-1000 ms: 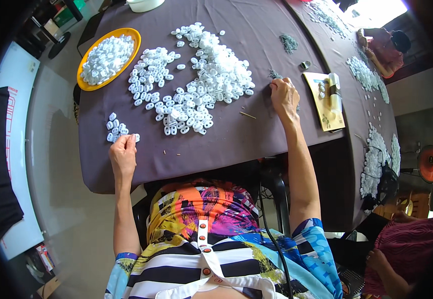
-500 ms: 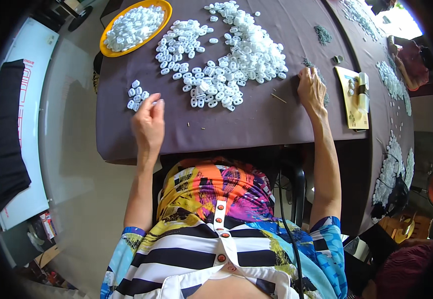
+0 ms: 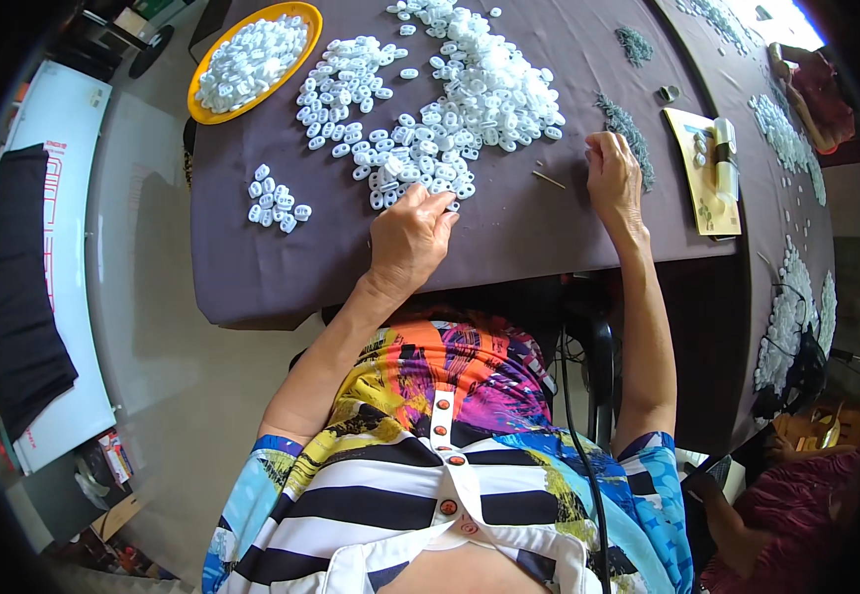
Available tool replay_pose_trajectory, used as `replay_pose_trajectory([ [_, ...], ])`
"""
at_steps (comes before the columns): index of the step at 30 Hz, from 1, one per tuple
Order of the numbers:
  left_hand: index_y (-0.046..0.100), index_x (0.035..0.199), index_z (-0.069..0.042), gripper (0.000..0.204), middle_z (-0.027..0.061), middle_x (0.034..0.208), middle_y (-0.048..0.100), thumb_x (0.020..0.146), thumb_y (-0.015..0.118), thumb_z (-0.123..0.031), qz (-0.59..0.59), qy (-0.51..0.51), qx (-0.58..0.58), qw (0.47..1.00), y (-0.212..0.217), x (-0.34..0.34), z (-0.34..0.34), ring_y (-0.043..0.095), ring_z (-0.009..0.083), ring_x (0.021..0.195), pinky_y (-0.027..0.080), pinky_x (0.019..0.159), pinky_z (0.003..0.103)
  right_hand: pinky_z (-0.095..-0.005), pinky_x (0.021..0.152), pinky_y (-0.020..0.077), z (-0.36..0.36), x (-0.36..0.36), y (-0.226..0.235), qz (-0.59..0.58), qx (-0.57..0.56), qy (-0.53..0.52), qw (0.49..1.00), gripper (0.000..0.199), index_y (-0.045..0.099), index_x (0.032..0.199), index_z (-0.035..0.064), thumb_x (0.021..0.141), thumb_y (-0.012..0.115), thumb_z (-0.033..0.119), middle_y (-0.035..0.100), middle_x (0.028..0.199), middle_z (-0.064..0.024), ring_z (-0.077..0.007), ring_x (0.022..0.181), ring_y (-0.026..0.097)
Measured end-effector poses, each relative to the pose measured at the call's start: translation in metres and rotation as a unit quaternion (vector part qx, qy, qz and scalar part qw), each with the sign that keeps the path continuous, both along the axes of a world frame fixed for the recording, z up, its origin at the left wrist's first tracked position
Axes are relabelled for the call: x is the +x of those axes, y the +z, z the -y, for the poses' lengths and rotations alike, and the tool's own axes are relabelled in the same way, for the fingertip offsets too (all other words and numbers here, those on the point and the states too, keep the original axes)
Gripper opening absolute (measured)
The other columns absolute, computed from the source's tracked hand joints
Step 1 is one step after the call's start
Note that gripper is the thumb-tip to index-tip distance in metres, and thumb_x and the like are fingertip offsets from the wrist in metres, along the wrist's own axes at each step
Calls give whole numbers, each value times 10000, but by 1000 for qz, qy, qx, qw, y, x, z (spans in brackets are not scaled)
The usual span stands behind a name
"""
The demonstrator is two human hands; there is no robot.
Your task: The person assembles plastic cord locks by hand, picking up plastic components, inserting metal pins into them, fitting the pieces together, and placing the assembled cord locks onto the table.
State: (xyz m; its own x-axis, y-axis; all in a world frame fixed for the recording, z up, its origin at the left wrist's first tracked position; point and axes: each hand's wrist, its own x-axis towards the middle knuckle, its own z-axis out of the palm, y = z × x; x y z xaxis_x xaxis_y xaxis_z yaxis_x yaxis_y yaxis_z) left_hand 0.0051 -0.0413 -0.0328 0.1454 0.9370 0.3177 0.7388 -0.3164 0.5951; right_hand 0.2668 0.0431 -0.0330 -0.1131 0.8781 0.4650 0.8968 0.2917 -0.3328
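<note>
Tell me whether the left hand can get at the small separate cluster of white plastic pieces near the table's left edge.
Probably yes. The left hand rests at the big white pile's near edge, and only bare dark tablecloth lies between it and the small cluster of white plastic pieces.

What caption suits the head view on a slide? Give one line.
Left hand reaching the white plastic pieces on a dark tablecloth; right hand beside small green parts.

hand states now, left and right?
Left hand: fingertips on the white plastic pieces, grip cannot be told.
Right hand: fingers curled at small grey-green parts, hold cannot be told.
</note>
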Motion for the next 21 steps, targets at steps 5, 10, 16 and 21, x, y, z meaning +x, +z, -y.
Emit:
replay_pose_trajectory([
  [5,611,834,-90,121,84,750,535,720,646,-111,-1,9,21,1000,-4,4,-6,577,260,638,468,557,341,-369,686,462,8,0,0,-107,-6,2,994,97,590,871,35,793,535,52,578,845,-131,-308,794,580],
  [10,563,793,-76,86,85,762,541,743,625,-109,-4,13,14,1000,0,9,-7,579,273,660,466,565,356,-332,669,469,9,0,3,-80,-5,-3,997,97,616,857,32,784,551,28,596,812,-119,-279,753,599],
  [16,504,788,-75,106,93,799,531,777,602,-110,-10,14,-25,1000,3,8,-3,572,298,688,460,577,379,-280,646,467,8,2,2,-114,-38,16,993,135,640,874,43,744,605,30,602,774,-88,-200,704,600],
  [21,488,782,-58,101,99,794,491,781,589,-62,20,14,-2,1000,6,7,3,554,302,669,451,568,382,-214,627,446,13,0,3,-213,-97,-1,972,155,637,877,27,725,625,-4,597,745,-14,-68,668,538],
])
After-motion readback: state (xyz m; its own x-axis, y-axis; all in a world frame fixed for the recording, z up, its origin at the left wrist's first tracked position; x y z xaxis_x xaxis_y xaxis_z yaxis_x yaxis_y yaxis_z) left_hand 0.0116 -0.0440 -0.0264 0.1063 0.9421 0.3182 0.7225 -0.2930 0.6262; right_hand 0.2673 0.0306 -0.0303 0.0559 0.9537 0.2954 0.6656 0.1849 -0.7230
